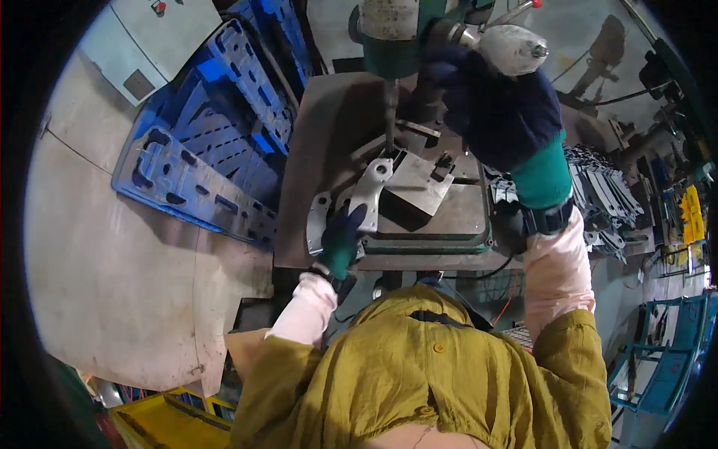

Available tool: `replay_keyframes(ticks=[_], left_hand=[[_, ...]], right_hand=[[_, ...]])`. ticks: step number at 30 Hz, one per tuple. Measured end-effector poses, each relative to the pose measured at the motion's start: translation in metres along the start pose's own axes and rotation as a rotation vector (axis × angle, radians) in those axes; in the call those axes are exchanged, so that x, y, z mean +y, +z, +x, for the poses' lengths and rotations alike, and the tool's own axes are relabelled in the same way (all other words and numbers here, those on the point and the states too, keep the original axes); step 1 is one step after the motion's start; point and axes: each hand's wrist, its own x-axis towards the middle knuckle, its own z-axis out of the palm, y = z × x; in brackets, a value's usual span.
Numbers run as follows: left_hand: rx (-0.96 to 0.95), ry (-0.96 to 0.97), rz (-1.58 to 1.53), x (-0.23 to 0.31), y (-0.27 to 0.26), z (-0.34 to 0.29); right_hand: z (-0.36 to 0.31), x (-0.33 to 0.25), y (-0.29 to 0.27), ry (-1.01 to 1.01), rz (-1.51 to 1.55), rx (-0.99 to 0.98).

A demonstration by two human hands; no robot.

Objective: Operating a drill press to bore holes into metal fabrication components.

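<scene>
My left hand (342, 243), in a dark and green glove, closes on the lower end of a pale metal bracket (370, 187). The bracket's upper end, with a round hole, lies against a block-shaped metal fixture (419, 183), under the drill bit (391, 112) of a green drill press (393, 56). Another curved metal bracket (318, 217) lies just left of my left hand. My right hand (497, 112), gloved too, is raised beside the press's feed-handle hub (452, 34), below a plastic-wrapped knob (514, 50). Its fingers look curled; what they hold is hidden.
Blue plastic pallets (198, 179) stand left of the worktable (318, 127). Many flat metal parts (602, 191) are piled at the right. A grey cabinet (142, 45) is at upper left, a yellow bin (172, 423) at lower left. A blue rack (662, 355) stands at lower right.
</scene>
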Motion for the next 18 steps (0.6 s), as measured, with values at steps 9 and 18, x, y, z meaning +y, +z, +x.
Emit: replay_keyframes(ticks=[9, 18], left_hand=[[0.394, -0.328, 0.597, -0.109, -0.12, 0.021], [0.5, -0.022, 0.393, -0.179, -0.093, 0.013]], right_hand=[[-0.055, 0.052, -0.138, 0.141, 0.042, 0.201], [-0.1, 0.054, -0.18, 0.036, 0.074, 0.451]])
